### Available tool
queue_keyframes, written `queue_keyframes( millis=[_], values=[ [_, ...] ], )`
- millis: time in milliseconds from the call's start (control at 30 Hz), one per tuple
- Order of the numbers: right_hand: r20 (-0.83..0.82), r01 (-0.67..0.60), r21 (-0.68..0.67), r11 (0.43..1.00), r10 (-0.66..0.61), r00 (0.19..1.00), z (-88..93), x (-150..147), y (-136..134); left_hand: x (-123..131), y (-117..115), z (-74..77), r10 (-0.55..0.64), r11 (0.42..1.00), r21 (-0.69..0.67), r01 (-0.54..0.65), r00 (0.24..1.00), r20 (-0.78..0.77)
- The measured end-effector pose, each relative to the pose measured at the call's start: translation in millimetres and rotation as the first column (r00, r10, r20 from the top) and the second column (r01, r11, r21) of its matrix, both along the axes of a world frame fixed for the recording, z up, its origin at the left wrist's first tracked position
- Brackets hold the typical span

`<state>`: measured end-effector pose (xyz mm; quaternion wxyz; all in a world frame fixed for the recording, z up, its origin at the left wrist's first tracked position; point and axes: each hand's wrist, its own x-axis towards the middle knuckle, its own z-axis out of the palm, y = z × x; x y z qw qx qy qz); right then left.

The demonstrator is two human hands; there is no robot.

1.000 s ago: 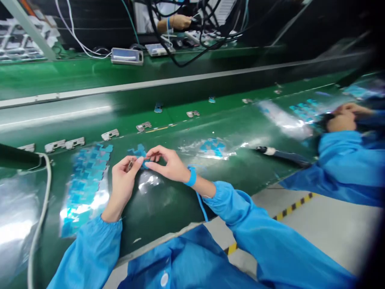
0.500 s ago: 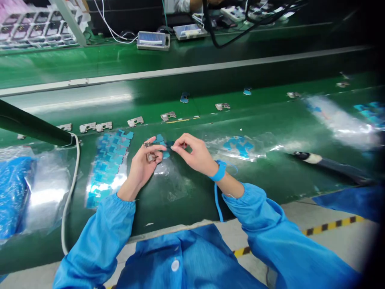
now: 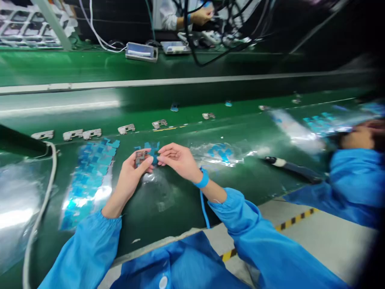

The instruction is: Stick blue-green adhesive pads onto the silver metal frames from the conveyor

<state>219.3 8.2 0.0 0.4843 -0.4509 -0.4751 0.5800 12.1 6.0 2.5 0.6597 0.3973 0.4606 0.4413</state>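
Left hand (image 3: pixel 129 178): just right of the blue sticker sheet (image 3: pixel 90 180); curled, closed by thumb and forefinger on a small metal part (image 3: pixel 140 157); grips it by the edges, probably to keep its face clear of skin.
Right hand (image 3: pixel 177 160): further right of the sheet; nearly closed, pinching a blue film piece (image 3: pixel 154 152) against the part (grip partly hidden by the thumb); meets the left hand tip to tip, likely for steadiness in fine placing.
Small metal part: lifted off the bench (image 3: pixel 168 208), just right of the sheet's far corner, between both hands.
Wrist strap (image 3: pixel 202 179): blue band on the right wrist, right of the sheet, with a cord down toward the near bench edge; looks like static grounding.
Metal brackets (image 3: pixel 81 133): in a spaced row just beyond the sheet, each lying flat.
Second film sheet (image 3: pixel 221 152): well to the right of the sheet, past the right hand; flat, within reach.
Pen-like tool (image 3: pixel 288 165): far right of the sheet, lying flat, untouched.
Co-worker's sleeve (image 3: pixel 351 176): farthest right of the sheet; blurred, apart from both hands.
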Motion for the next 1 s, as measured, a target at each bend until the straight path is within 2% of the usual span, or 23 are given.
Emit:
queue_keyframes(
  millis=[67, 167, 300, 367, 467, 533, 600, 700, 800, 1000],
  values=[
    [0.007, -0.01, -0.011, 1.0, 0.01, 1.0, -5.0, -2, 0, 0, -1, -2.9, 0.042, 0.996, 0.079, -0.032, 0.991, -0.129],
    [0.056, -0.016, 0.017, 1.0, 0.015, 0.998, -9.4, -3, -1, -1, -2, -5.8, 0.101, 0.99, 0.12, -0.079, 0.977, -0.19],
    [0.198, -0.005, 0.105, 0.994, -0.016, 0.98, -8.1, -1, -2, -2, -2, -4.5, 0.106, 0.988, 0.137, -0.073, 0.962, -0.252],
    [0.26, -0.024, 0.143, 0.99, -0.014, 0.965, -6.4, 0, -2, -1, -3, -1.9, 0.099, 0.989, 0.132, -0.068, 0.964, -0.246],
    [0.3, -0.032, 0.171, 0.985, -0.021, 0.954, -3.6, 2, -1, 3, -4, 2.1, 0.114, 0.993, 0.043, -0.11, 0.989, -0.094],
    [0.273, -0.014, 0.161, 0.987, -0.031, 0.961, -1.1, 2, 0, 4, -3, 2.5, 0.141, 0.989, -0.039, -0.139, 0.99, 0.032],
    [0.2, -0.022, 0.125, 0.992, -0.004, 0.98, 2.1, 3, 0, 4, -2, 0.3, 0.151, 0.988, -0.052, -0.147, 0.984, 0.092],
    [0.084, -0.113, 0.072, 0.991, 0.107, 0.991, 7.6, 2, -2, -1, 0, -3.9, 0.119, 0.992, 0.05, -0.119, 0.993, 0.013],
    [0.044, -0.208, 0.055, 0.977, 0.206, 0.978, 11.1, 0, -4, -6, 0, -3.7, 0.101, 0.987, 0.134, -0.084, 0.987, -0.122],
    [0.051, -0.29, 0.049, 0.956, 0.287, 0.956, 4.2, -2, -5, -7, 0, 1.3, 0.104, 0.991, 0.101, -0.09, 0.985, -0.136]
  ],
)
